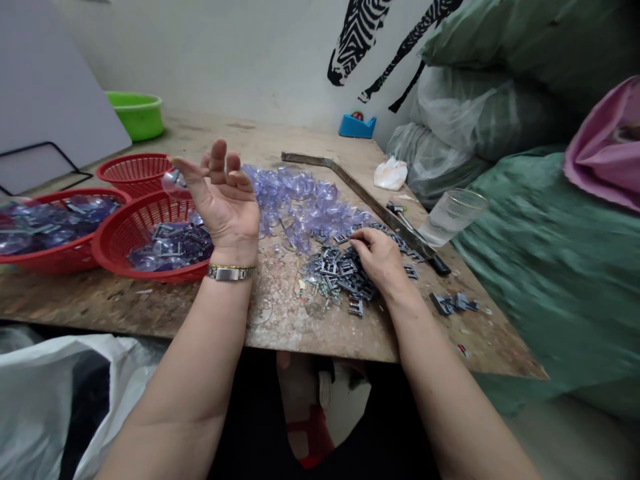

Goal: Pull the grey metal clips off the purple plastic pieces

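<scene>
My left hand [227,200] is raised over the red baskets, palm turned up and fingers apart. Just under its thumb is a clear plastic piece [175,183] with a silvery part inside; I cannot tell whether it touches the thumb. My right hand [379,257] rests at a heap of small grey plastic frames [345,270], thumb and forefinger pinched together. What lies between those fingertips is hidden. Behind the heap spreads a pile of clear purplish plastic pieces [300,193]. The near red basket [113,250] contains clear pieces and grey frames.
More red baskets [45,265] [135,167] and a green basin [135,113] stand left. A bent metal bar [360,190] crosses the table [295,330] on the right, beside a tilted glass [450,217]. Grey parts [453,303] lie near the right edge. Green sacks [550,220] crowd that side.
</scene>
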The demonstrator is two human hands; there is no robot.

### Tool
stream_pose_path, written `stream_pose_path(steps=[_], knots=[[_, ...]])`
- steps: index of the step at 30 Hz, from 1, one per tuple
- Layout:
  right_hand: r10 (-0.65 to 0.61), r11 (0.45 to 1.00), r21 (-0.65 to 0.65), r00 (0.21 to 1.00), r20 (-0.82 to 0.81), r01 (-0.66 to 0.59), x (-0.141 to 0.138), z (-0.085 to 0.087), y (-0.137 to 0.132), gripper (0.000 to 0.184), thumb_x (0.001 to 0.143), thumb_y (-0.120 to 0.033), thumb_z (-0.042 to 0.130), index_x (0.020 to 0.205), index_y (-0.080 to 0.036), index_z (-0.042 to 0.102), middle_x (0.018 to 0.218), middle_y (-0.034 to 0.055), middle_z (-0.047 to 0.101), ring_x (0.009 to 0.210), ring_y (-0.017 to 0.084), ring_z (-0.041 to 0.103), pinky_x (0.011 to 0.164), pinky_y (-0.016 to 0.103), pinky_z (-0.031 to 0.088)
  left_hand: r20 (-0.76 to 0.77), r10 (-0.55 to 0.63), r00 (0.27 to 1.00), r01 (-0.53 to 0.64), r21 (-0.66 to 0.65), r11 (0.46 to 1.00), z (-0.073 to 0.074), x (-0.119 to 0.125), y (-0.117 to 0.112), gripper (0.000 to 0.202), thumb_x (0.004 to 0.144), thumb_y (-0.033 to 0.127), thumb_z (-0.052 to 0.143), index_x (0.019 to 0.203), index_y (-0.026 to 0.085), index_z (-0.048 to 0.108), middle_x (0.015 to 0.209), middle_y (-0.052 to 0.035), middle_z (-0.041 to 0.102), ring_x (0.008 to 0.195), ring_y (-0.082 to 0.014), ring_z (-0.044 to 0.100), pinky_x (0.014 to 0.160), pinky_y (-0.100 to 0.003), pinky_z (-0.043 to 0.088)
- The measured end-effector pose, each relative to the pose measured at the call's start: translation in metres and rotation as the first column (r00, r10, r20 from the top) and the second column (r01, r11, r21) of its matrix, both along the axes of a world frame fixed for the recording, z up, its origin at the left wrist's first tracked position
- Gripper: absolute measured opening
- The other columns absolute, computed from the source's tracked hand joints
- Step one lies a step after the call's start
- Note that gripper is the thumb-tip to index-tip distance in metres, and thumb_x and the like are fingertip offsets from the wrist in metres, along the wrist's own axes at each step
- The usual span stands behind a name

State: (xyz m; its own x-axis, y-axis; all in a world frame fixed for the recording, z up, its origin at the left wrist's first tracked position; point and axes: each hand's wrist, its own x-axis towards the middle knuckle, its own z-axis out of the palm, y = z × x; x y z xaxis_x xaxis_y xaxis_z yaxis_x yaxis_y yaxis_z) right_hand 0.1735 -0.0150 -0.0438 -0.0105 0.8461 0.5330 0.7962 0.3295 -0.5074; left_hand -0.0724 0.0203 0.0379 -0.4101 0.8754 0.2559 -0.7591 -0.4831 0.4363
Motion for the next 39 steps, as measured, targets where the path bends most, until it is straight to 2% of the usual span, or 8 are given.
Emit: stream_pose_path(steps=[5,9,14,17,21,27,34,39], knots=[[0.021,0.999,-0.033,0.997,0.078,-0.019,0.004,-0.001,0.000,0.009,0.081,-0.023,0.060,0.077,-0.022,0.067,0.080,0.0054,0.069,0.081,0.023,0.062,0.078,0.036,0.045,-0.001,-0.077,0.997,0.077,-0.041,0.996,0.004,0.008,-0.008,0.036,0.102,0.045,0.033,0.088,0.019,0.053,0.078,0.0036,0.063,0.059,-0.0035,0.054,0.054,-0.016,0.043],[0.005,0.998,-0.055,0.985,0.172,0.005,0.007,0.001,-0.003,0.011,0.081,-0.032,0.065,0.079,-0.022,0.069,0.082,0.0058,0.068,0.082,0.023,0.060,0.080,0.036,0.044,-0.138,-0.177,0.975,0.154,-0.165,0.974,-0.001,0.021,-0.009,0.032,0.101,0.044,0.037,0.088,0.021,0.054,0.069,0.0033,0.061,0.053,-0.0045,0.055,0.050,-0.016,0.043],[0.020,0.985,-0.169,0.947,0.320,0.036,0.010,0.003,-0.007,0.017,0.085,-0.032,0.062,0.089,-0.019,0.072,0.093,0.0087,0.068,0.090,0.024,0.060,0.084,0.035,0.043,-0.468,-0.296,0.833,0.202,-0.240,0.950,-0.014,0.036,-0.010,0.023,0.091,0.045,0.057,0.091,0.023,0.058,0.069,0.0038,0.063,0.057,-0.0055,0.061,0.051,-0.016,0.044],[0.026,0.982,-0.187,0.951,0.307,0.033,0.008,0.006,-0.008,0.014,0.085,-0.028,0.061,0.087,-0.018,0.072,0.091,0.0090,0.069,0.090,0.023,0.061,0.085,0.034,0.043,-0.563,-0.364,0.742,0.259,-0.260,0.930,-0.022,0.043,-0.013,0.021,0.087,0.040,0.063,0.092,0.021,0.056,0.069,0.0044,0.064,0.056,-0.0045,0.061,0.050,-0.014,0.043],[-0.014,0.984,-0.170,0.980,0.199,0.048,0.005,0.013,-0.007,0.013,0.084,-0.027,0.060,0.081,-0.019,0.071,0.087,0.0077,0.070,0.087,0.022,0.062,0.081,0.032,0.043,-0.637,-0.438,0.634,0.327,-0.293,0.899,-0.033,0.049,-0.012,0.015,0.084,0.029,0.065,0.089,0.018,0.055,0.071,0.0038,0.064,0.053,-0.0044,0.061,0.050,-0.014,0.044],[-0.092,0.983,-0.163,0.995,-0.024,0.087,0.003,0.020,-0.009,0.018,0.083,-0.030,0.055,0.073,-0.020,0.067,0.073,0.0035,0.068,0.071,0.019,0.058,0.069,0.030,0.040,-0.741,-0.501,0.447,0.305,-0.400,0.864,-0.038,0.056,-0.015,0.006,0.084,0.016,0.060,0.081,0.015,0.054,0.070,0.0030,0.061,0.052,-0.0039,0.060,0.048,-0.014,0.043],[0.006,0.977,-0.197,0.933,-0.361,-0.082,-0.003,0.018,-0.005,0.024,0.074,-0.041,0.058,0.064,-0.019,0.062,0.062,-0.0004,0.059,0.063,0.015,0.050,0.065,0.029,0.037,-0.834,-0.514,0.201,0.317,-0.441,0.840,-0.043,0.063,-0.018,0.001,0.085,0.013,0.056,0.084,0.014,0.056,0.069,0.0032,0.058,0.048,-0.0049,0.055,0.047,-0.018,0.044],[0.080,0.945,-0.232,0.851,-0.519,-0.231,-0.010,0.016,-0.005,0.027,0.071,-0.046,0.061,0.064,-0.019,0.061,0.059,-0.0017,0.055,0.060,0.013,0.048,0.060,0.028,0.037,-0.855,-0.509,0.094,0.332,-0.455,0.826,-0.043,0.065,-0.021,0.004,0.085,0.014,0.057,0.081,0.013,0.056,0.065,0.0047,0.054,0.047,-0.0056,0.053,0.044,-0.018,0.042]])
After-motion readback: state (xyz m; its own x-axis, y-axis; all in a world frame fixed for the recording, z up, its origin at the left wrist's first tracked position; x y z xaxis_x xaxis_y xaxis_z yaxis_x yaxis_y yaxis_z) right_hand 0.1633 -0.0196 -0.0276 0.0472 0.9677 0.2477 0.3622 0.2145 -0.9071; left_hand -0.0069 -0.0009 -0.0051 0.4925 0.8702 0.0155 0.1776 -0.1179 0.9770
